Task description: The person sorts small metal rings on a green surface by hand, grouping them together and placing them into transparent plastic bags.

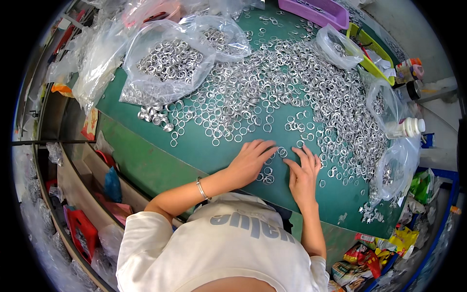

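Observation:
Loose silver metal rings [292, 73] lie in a broad heap across the green table, thinning out toward me. My left hand [250, 160], with a bangle on its wrist, reaches over the near part of the table. Its fingers are stretched out, and their tips are close to a few rings [282, 152] lying between my two hands. My right hand [303, 173] has its thumb and fingers spread, with the fingertips beside a single ring [300, 144]. Neither hand visibly grips anything. Several more rings [265, 176] lie just below my left hand, partly hidden by it.
Clear plastic bags of rings [170, 61] stand at the far left; other bags [338, 48] lie along the right. A purple tray [316, 14] and a yellow-green tray [372, 51] are at the far right. A white bottle [406, 128] lies near the right edge.

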### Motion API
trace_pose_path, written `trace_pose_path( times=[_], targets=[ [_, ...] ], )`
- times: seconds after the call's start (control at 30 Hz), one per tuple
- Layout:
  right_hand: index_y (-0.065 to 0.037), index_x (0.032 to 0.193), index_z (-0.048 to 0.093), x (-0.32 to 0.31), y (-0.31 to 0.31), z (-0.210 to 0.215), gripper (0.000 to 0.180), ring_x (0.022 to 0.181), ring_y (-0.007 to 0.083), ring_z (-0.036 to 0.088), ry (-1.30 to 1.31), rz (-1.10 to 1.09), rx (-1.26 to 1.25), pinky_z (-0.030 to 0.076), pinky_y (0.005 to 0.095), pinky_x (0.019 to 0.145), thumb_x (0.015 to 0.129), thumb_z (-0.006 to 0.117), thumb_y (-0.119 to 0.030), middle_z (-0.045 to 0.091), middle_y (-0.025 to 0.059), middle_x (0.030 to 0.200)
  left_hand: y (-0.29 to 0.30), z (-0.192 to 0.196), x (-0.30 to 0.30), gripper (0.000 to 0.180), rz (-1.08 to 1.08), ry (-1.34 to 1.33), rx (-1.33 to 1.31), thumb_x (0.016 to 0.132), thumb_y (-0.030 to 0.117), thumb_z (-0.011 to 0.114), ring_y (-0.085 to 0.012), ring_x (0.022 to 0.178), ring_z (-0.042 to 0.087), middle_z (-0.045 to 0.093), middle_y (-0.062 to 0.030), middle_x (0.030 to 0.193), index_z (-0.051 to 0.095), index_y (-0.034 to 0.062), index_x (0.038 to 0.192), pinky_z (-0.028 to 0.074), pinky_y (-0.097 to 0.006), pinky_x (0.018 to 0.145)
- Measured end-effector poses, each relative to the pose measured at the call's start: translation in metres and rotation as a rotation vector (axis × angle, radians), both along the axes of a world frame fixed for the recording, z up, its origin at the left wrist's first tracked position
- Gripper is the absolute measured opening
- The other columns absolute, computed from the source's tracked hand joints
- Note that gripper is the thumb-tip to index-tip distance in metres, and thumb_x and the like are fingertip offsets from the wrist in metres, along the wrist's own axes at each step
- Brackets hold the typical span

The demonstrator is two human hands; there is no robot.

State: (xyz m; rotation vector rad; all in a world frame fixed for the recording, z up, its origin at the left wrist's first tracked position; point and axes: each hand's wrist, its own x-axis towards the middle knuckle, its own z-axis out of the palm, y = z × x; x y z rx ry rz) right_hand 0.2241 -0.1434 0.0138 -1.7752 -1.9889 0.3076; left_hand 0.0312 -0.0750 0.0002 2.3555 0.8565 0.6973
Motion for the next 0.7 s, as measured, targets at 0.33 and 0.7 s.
trace_pose_path(
  times=[0.33, 0.7],
  targets=[
    [-0.005, 0.095, 0.065, -0.011, 0.013, -0.009, 0.023, 0.109, 0.0298, 0.049, 0.047, -0.12, 0.127, 0.031, 0.0462, 0.094, 0.073, 0.073, -0.007, 0.056, 0.0087, 0.107, -0.007, -0.006, -0.011, 0.036, -0.062, -0.049, -0.058, 0.077, -0.002, 0.062, -0.0258, 0.102, 0.052, 0.058, -0.0075, 0.112, 0.062, 0.0063, 0.112, 0.037, -0.038, 0.084],
    [-0.005, 0.093, 0.067, -0.007, -0.007, 0.004, 0.027, 0.09, 0.0258, 0.054, 0.234, -0.086, -0.063, 0.037, 0.0367, 0.079, 0.068, 0.077, -0.006, 0.061, 0.0056, 0.095, 0.028, -0.013, 0.027, 0.025, -0.116, 0.107, 0.086, 0.08, 0.003, 0.063, -0.0233, 0.096, 0.05, 0.054, -0.0059, 0.104, 0.065, 0.008, 0.103, 0.035, -0.037, 0.08]
  ],
)
